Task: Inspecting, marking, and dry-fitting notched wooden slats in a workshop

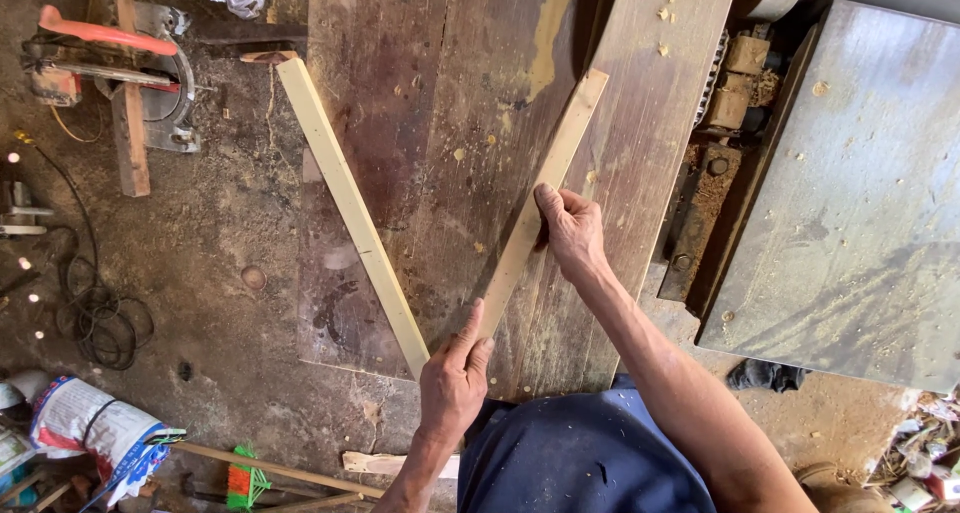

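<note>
The left hand (455,381) grips the near ends of two pale strips where they meet in a V. The right hand (570,231) clasps the right strip (545,188) at about mid-length. The left strip (345,198) runs far-left over the brown boards (440,103) beneath. Right of the boards stands a grey machine table (850,203) dusted with chips. Far left on the dirt floor (220,233) sits a circular saw (120,63); near left, a sack (90,433).
</note>
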